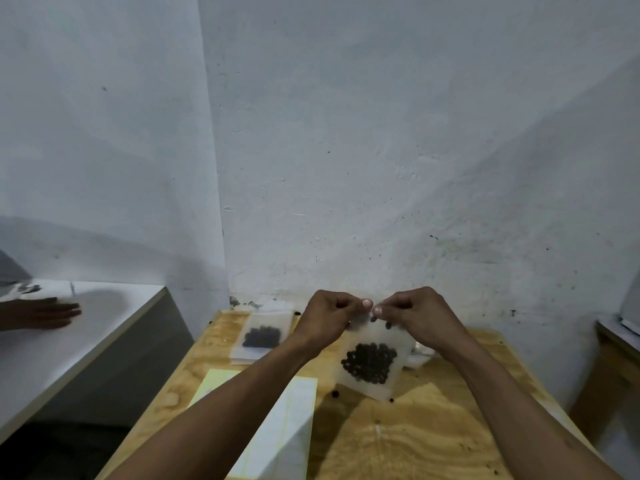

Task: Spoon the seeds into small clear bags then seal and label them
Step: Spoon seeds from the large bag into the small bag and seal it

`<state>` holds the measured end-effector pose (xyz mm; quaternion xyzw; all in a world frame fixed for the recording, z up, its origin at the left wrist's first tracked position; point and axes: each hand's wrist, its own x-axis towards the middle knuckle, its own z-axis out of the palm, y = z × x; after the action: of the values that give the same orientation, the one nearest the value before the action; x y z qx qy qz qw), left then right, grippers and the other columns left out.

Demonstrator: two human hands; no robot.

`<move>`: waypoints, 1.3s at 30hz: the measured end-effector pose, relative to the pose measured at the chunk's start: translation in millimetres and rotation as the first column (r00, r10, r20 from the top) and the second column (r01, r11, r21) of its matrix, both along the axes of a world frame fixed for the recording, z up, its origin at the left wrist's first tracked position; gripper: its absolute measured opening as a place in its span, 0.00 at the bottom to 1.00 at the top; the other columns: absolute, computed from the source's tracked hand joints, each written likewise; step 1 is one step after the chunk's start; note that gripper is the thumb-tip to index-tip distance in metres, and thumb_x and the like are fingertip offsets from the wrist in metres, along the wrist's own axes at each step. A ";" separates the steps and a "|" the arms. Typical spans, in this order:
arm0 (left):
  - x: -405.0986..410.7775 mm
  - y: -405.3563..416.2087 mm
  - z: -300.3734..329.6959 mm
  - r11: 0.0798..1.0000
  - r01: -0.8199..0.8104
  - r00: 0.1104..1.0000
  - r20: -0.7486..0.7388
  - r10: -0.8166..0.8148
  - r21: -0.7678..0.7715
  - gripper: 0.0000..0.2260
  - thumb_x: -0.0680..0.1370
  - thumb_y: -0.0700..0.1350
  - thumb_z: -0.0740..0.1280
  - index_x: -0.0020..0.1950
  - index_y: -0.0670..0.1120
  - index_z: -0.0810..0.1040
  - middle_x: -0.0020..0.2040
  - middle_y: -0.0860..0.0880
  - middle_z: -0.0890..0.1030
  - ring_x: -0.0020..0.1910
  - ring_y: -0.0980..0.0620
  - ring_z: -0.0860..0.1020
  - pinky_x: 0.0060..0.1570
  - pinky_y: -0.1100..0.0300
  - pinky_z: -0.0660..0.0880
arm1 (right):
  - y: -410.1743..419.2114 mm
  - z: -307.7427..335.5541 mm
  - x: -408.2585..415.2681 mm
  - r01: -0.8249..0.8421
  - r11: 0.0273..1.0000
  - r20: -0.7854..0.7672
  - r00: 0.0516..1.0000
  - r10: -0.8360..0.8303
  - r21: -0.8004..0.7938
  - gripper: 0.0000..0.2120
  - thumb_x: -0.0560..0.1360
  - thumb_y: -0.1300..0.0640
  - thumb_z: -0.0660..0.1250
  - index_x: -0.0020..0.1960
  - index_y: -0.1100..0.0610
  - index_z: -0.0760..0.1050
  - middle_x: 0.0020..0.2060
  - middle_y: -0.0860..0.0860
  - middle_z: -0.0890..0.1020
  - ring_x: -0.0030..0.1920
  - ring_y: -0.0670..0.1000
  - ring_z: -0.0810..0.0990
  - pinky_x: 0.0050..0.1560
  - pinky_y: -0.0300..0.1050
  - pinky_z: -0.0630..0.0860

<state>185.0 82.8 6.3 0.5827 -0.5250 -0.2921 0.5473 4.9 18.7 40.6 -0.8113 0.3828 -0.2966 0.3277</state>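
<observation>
Both hands hold one small clear bag of dark round seeds above the wooden table. My left hand and my right hand pinch the bag's top edge, thumbs nearly touching at its middle. The seeds sit bunched in the bag's lower half, and the bag hangs tilted. A second bag of dark seeds lies flat on the table at the back left, on a few more clear bags. Two loose seeds lie on the wood under the held bag. No spoon shows.
White and pale yellow label sheets lie on the table under my left forearm. Something clear sits behind my right wrist, mostly hidden. A white table stands at the left with another person's hand on it. The wall is close behind.
</observation>
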 end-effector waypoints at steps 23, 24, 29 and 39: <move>23.0 -7.2 9.8 0.984 -0.178 0.984 -0.026 0.177 -0.021 0.11 0.78 0.50 0.73 0.42 0.45 0.88 0.33 0.54 0.84 0.34 0.58 0.81 0.39 0.63 0.76 | -6.4 -3.6 -5.1 0.106 0.970 -0.139 0.981 -0.139 -0.219 0.25 0.77 0.39 0.67 0.37 0.61 0.78 0.28 0.51 0.77 0.29 0.50 0.73 0.33 0.44 0.67; 25.8 -5.9 11.4 0.982 -0.190 0.980 -0.065 0.188 -0.015 0.11 0.78 0.50 0.73 0.40 0.45 0.87 0.33 0.55 0.84 0.35 0.56 0.81 0.40 0.60 0.76 | -5.7 -4.5 -3.4 0.152 0.973 -0.063 0.984 -0.165 -0.172 0.29 0.75 0.37 0.67 0.35 0.63 0.76 0.27 0.51 0.76 0.28 0.50 0.73 0.34 0.44 0.68; 41.2 0.9 20.0 0.961 -0.277 0.927 -0.265 0.265 -0.011 0.11 0.76 0.49 0.75 0.43 0.41 0.86 0.33 0.52 0.83 0.38 0.52 0.81 0.42 0.57 0.78 | 12.5 -22.1 14.6 -0.104 0.911 0.236 0.972 0.008 0.399 0.22 0.72 0.41 0.72 0.57 0.56 0.75 0.51 0.51 0.84 0.49 0.49 0.84 0.45 0.45 0.82; 69.1 26.5 -3.7 0.912 -0.082 0.962 -0.206 0.177 0.403 0.10 0.70 0.35 0.79 0.46 0.31 0.83 0.41 0.38 0.81 0.34 0.47 0.78 0.36 0.57 0.77 | 12.4 -46.3 69.8 -0.045 0.831 0.275 0.952 -0.131 0.554 0.09 0.70 0.65 0.77 0.49 0.64 0.83 0.42 0.58 0.88 0.46 0.58 0.87 0.54 0.57 0.83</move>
<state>254.1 109.3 2.6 0.6744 -0.3466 -0.4214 0.4974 74.7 31.1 -5.7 -0.6176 0.4159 -0.3005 0.5961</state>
